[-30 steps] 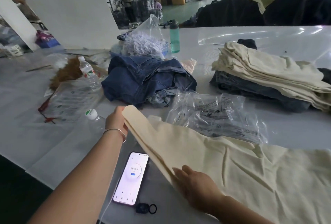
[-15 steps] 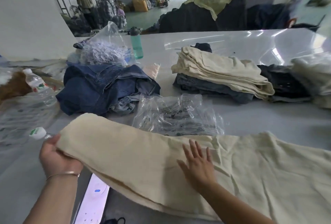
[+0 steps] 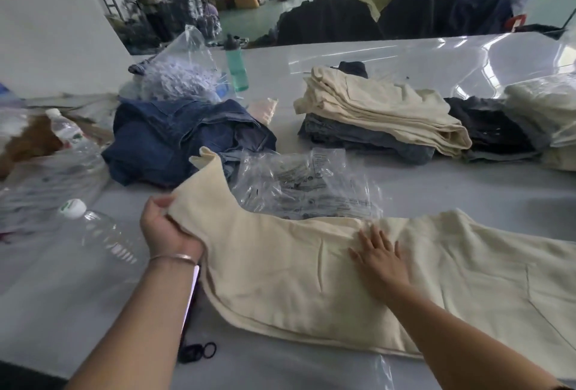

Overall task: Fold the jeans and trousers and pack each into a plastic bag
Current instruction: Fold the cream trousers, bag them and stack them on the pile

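Right now you are working on the cream trousers [image 3: 311, 271], which are lying stretched across the near part of the table [image 3: 436, 190], running from the middle of it off toward the right edge of the view. Your left hand [image 3: 165, 230] is gripping the leg end of the trousers, fingers curled under the cloth and thumb on top, and that end is lifting clear of the table and standing up in a floppy peak. Your right hand [image 3: 380, 252] is lying flat on the cloth near the middle of the leg, fingers straight and slightly spread, pressing it down. Just beyond the trousers a crumpled pile of clear plastic bags [image 3: 305, 183] is resting on the table, touching the cloth's far edge. Behind that a heap of dark blue jeans [image 3: 174, 140] is sitting to the left, and a stack of folded trousers [image 3: 383, 112] to the right. A clear water bottle [image 3: 99, 230] is lying just beside your left hand.
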Demonstrator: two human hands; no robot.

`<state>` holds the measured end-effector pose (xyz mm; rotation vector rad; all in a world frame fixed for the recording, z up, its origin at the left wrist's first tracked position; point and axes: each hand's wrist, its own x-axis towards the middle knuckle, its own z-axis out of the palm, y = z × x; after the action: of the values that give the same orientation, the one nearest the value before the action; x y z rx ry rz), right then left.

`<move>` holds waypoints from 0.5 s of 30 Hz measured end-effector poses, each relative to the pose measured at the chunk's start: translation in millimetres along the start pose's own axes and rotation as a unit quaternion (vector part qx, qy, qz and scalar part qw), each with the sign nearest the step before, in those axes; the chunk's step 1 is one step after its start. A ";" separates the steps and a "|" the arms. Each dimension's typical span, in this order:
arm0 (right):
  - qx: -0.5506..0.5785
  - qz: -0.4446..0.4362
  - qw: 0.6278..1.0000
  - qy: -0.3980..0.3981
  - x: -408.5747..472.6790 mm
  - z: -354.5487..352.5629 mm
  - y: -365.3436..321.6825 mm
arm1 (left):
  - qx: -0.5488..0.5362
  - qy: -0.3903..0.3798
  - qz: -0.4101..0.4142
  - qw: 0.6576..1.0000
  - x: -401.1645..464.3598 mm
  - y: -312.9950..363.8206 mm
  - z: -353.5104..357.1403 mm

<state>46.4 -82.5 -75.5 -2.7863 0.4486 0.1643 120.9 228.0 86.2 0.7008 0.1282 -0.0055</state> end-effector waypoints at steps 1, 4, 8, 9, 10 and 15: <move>0.059 -0.009 0.998 0.029 -4.2 -4.5 -12.4 | -0.003 -0.014 -0.008 1.000 -5.8 -8.4 8.9; 0.442 -0.004 0.896 0.041 -21.4 -34.9 -55.5 | -0.019 -0.055 -0.061 0.996 -23.5 -45.7 34.3; 0.724 -0.002 0.655 -0.218 -27.5 -99.3 -58.5 | 0.065 -0.167 -0.171 0.969 -70.2 -126.8 61.8; 0.718 -0.005 0.656 -0.231 -27.5 -109.7 -46.2 | 0.117 -0.192 -0.179 0.958 -84.7 -148.7 67.5; 0.701 0.014 0.675 -0.227 -26.7 -112.0 -31.1 | 0.193 -0.221 -0.163 0.942 -96.5 -171.6 68.4; 0.687 0.157 0.694 -0.149 -36.0 -79.4 56.0 | 0.673 -0.351 0.029 0.650 -139.9 -247.6 42.3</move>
<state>-0.7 -148.3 -10.8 -1.1500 0.5978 0.2192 -25.0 6.2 -24.2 2.1608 -0.7593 -0.3469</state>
